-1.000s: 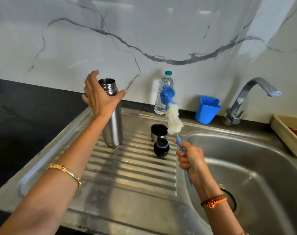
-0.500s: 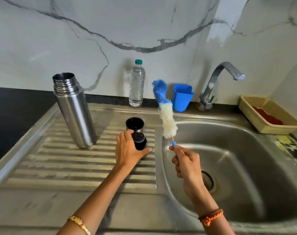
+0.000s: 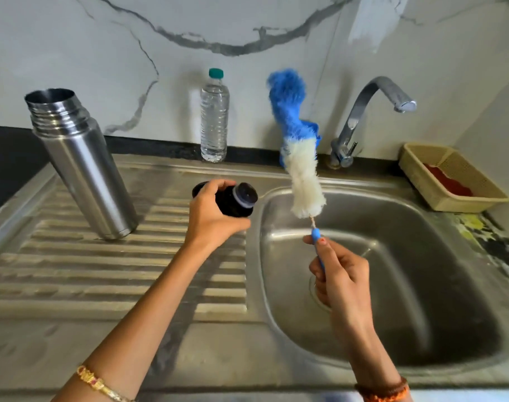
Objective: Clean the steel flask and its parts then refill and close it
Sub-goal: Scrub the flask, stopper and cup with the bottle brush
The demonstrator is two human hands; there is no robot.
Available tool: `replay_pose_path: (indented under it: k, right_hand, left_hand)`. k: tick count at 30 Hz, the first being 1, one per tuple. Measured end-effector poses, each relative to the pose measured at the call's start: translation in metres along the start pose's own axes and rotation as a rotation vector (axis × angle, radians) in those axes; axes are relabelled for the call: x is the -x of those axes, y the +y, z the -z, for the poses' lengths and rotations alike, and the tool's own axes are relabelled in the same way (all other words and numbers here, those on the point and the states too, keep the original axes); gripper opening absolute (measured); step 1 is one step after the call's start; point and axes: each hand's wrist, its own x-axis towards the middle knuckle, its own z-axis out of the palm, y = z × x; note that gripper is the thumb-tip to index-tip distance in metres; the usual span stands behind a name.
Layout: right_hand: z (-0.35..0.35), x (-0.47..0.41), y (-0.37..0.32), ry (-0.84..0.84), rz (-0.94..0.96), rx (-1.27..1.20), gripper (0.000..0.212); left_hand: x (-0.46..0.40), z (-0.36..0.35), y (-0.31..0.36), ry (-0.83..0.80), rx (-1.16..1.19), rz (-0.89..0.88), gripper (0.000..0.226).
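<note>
Now, probably stopper (image 3: 236, 199) in left hand (image 3: 211, 217).

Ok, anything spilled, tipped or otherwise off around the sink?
Nothing spilled or tipped. The open flask stands on the drainboard; its lean looks like lens distortion. The counter right of the basin is stained yellow and dark.

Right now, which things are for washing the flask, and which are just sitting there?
For the job: flask, open, on the drainboard; black stopper in the left hand; brush in the right hand; sink; tap; water bottle, probably for refilling.

Just sitting there: basket.
</note>
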Motion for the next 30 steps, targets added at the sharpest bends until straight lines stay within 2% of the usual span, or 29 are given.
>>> replay_pose_path:
  k: [4, 7, 11, 14, 17, 20, 25, 27, 30]
  right_hand:
    - [0.031, 0.006, -0.006, -0.010, 0.180, 0.135, 0.026]
    - [0.050, 0.009, 0.007, -0.030, 0.231, 0.221, 0.023]
    - [0.068, 0.013, 0.029, -0.063, 0.131, 0.233, 0.025]
    - [0.070, 0.011, 0.035, -0.071, 0.057, 0.198, 0.027]
    - [0.063, -0.002, 0.025, -0.102, 0.060, 0.156, 0.031]
    - [0.063, -0.009, 0.012, -0.120, 0.058, 0.075, 0.030]
    - [0.078, 0.010, 0.009, -0.252, 0.054, 0.063, 0.027]
    - [0.078, 0.004, 0.012, -0.254, 0.030, 0.080, 0.028]
    - [0.067, -0.022, 0.010, -0.200, 0.086, 0.118, 0.034]
  left_hand:
    - [-0.004, -0.005, 0.044, -0.092, 0.173, 0.031, 0.060]
    - [-0.001, -0.017, 0.065, -0.127, 0.459, 0.086, 0.047]
    - [0.002, -0.028, 0.069, -0.119, 0.764, 0.274, 0.037]
    - [0.002, -0.033, 0.074, 0.013, 0.887, 0.323, 0.016]
    - [0.003, -0.045, 0.083, 0.033, 0.822, 0.274, 0.004]
    - [0.005, -0.058, 0.085, 0.051, 0.721, 0.245, 0.011]
    - [-0.018, -0.048, 0.077, 0.249, 0.713, 0.341, 0.020]
    - [-0.020, -0.046, 0.078, 0.231, 0.707, 0.328, 0.019]
    - [-0.012, -0.060, 0.084, 0.102, 0.647, 0.239, 0.018]
